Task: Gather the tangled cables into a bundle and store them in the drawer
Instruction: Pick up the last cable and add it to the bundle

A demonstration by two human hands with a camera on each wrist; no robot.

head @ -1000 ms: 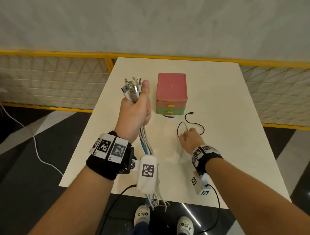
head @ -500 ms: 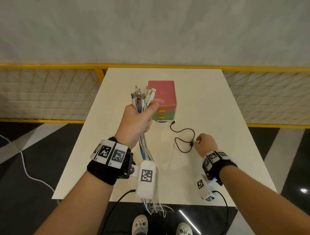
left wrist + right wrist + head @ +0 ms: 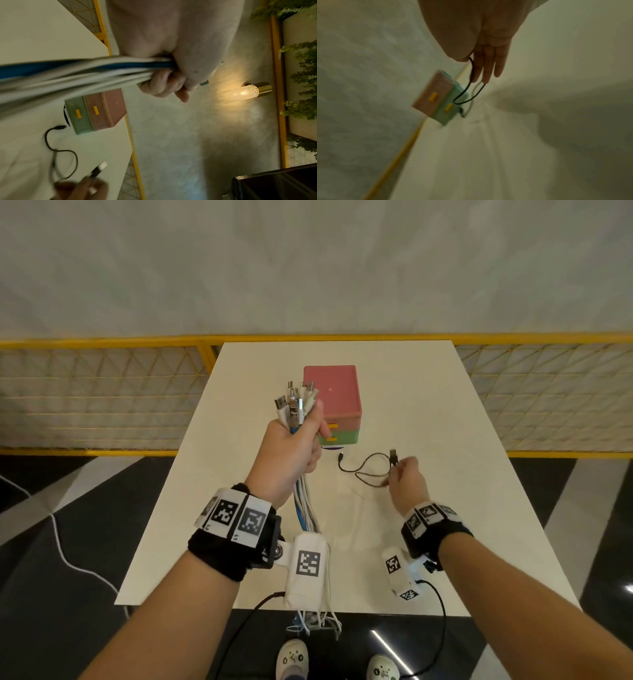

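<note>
On the white table (image 3: 411, 392), set toward the far edge, stands the small drawer unit (image 3: 334, 392): pink top and upper drawer, green lower drawer, both w/ yellow pulls and both closed. Just in front of it and a bit left, held up above the tabletop, is the cable bundle (image 3: 301, 494), mostly white cords w/ one blue one. Plug ends fan out above the fist; the rest hangs down past the near table edge. The left hand (image 3: 291, 453) is clenched around that bundle, fingers wrapped tight and thumb up along the plugs. The right hand (image 3: 407, 481) is to the right, apart from the left hand, over the table in front of the unit. It pinches the USB end of a thin black cable (image 3: 370, 470) between thumb and forefinger, plug pointing up; other fingers are fairly straight in the right wrist view. That cable's loops trail on the table, small far plug lying near the unit's base.
</note>
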